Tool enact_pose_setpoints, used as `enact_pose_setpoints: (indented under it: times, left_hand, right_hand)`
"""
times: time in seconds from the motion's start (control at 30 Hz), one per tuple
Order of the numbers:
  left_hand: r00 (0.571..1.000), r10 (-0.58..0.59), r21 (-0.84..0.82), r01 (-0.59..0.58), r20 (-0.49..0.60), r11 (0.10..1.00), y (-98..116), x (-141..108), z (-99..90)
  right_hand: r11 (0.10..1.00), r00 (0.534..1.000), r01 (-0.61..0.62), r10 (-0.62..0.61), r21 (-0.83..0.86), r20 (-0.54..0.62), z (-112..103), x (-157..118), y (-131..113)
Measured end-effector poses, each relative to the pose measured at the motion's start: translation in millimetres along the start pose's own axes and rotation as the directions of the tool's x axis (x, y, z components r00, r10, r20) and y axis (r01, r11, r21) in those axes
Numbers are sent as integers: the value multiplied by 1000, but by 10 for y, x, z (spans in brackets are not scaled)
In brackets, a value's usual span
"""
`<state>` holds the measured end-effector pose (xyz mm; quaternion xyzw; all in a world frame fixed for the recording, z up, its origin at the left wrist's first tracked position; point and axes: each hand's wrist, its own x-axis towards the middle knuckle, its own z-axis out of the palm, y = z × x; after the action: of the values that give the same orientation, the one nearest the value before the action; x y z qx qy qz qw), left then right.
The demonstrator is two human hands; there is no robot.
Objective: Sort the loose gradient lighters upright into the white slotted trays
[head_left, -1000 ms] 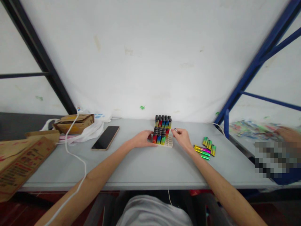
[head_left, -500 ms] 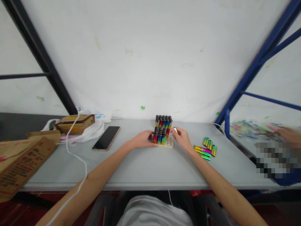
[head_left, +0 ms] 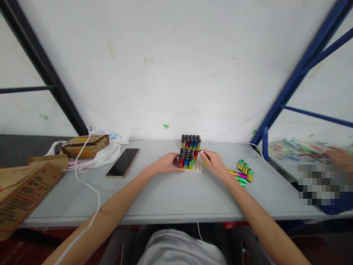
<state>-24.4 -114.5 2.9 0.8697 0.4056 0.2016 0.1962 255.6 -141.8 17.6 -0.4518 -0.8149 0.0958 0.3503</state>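
Observation:
Several lighters (head_left: 186, 159) with black tops and red, blue and yellow-green bodies stand upright in rows in a pale tray (head_left: 198, 169) with round holes. My left hand (head_left: 167, 163) is closed around the left side of this tray, its thumb along the front edge. Holes at the tray's right front show bare. In my right hand (head_left: 212, 160), just right of the tray, a yellow lighter (head_left: 204, 163) is pinched between the fingers, partly hidden by them. Behind the tray stands another block of upright lighters (head_left: 191, 141).
Several shiny green, yellow and magenta lighter-like pieces (head_left: 245, 171) lie to the right. A phone (head_left: 122, 162), a cardboard box (head_left: 85, 144) and an open carton (head_left: 35, 184) lie left. A white cable (head_left: 79, 176) hangs across my left arm. Another person's hand (head_left: 340, 158) shows far right.
My right hand has turned, and the lighter in it now shows its yellow body beside the tray. My left hand stays at the tray. The view has shifted slightly.

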Motion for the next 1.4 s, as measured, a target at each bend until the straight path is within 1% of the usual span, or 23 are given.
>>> enact_pose_setpoints:
  times: [0.07, 0.17, 0.23, 0.33, 0.5, 0.6, 0.67, 0.73, 0.8, 0.9, 0.93, 0.97, 1.0, 1.07, 1.1, 1.13, 1.2, 1.23, 1.3, 1.33, 1.4]
  left_hand:
    - [1000, -6, 2, 6, -4, 1000, 7, -2, -5]
    - [1000, -1, 1, 1, -6, 1000, 11, -2, -7]
    - [1000, 2, -19, -2, 2, 1000, 7, 1, -4]
    - [1000, -4, -55, 4, 3, 999, -1, 5, 2]
    - [1000, -4, -89, 3, -10, 996, -4, 2, 7]
    - [1000, 6, -105, -6, -7, 994, -5, -1, 9]
    - [1000, 5, -108, -6, -10, 994, -6, -2, 12]
    - [1000, -1, -99, 0, -12, 995, -4, -3, 13]
    - [1000, -7, -79, 5, -18, 997, 2, -4, 10]
    - [1000, -6, -37, 6, -18, 999, 12, -3, 2]
    - [1000, -4, -25, 4, -11, 1000, 14, -2, 0]
    - [1000, -2, -15, 2, -3, 1000, 13, -1, 0]
    - [1000, -1, -7, 1, 3, 1000, 11, 0, 0]
    - [1000, -6, 8, 6, 0, 1000, 5, 2, 4]
    - [1000, -10, 13, 10, -4, 1000, 3, 2, 6]
    - [1000, -11, 15, 11, -6, 1000, 1, 2, 8]
    - [1000, -6, 4, 6, -4, 1000, 3, 1, 9]
    - [1000, 0, -4, 0, -2, 1000, 6, 1, 7]
    - [1000, 8, -9, -9, -3, 1000, 14, 0, 3]
    - [1000, 10, -5, -10, -8, 1000, 17, 1, 0]
    - [1000, 7, 8, -7, -12, 1000, 22, 2, -6]
  right_hand:
    - [1000, 1000, 1, 0, 12, -23, 3, 3, 3]
    - [997, 998, -50, 52, 64, -33, 19, 11, 20]
    - [984, 996, -83, 84, 156, 1, 38, 16, 39]
    - [955, 993, -112, 94, 274, 77, 70, 15, 66]
    - [947, 986, -106, 59, 305, 158, 88, 2, 87]
    - [977, 988, -49, 17, 210, 155, 87, 23, 102]
    - [997, 991, 17, -26, 70, 131, 101, 50, 114]
    - [996, 992, 56, -48, -72, 115, 132, 77, 119]
    - [986, 992, 49, -29, -162, 126, 165, 93, 112]
    - [980, 979, 37, 4, -195, 202, 141, 90, 92]
    - [980, 977, 33, 9, -194, 214, 93, 85, 96]
    - [979, 979, 19, 23, -202, 202, 19, 80, 111]
    - [975, 985, -11, 49, -223, 168, -80, 73, 145]
    - [932, 988, -134, 154, -338, 33, -340, 49, 275]
    - [884, 973, -218, 227, -414, -27, -486, 27, 373]
    - [810, 944, -321, 313, -490, -102, -630, -5, 489]
    - [636, 860, -489, 468, -597, -206, -879, -98, 746]
    - [571, 822, -531, 526, -626, -217, -969, -156, 874]
    - [504, 774, -558, 603, -660, -193, -1064, -280, 1091]
    - [496, 761, -552, 628, -670, -162, -1072, -336, 1174]
    - [510, 744, -531, 663, -677, -83, -1033, -416, 1286]
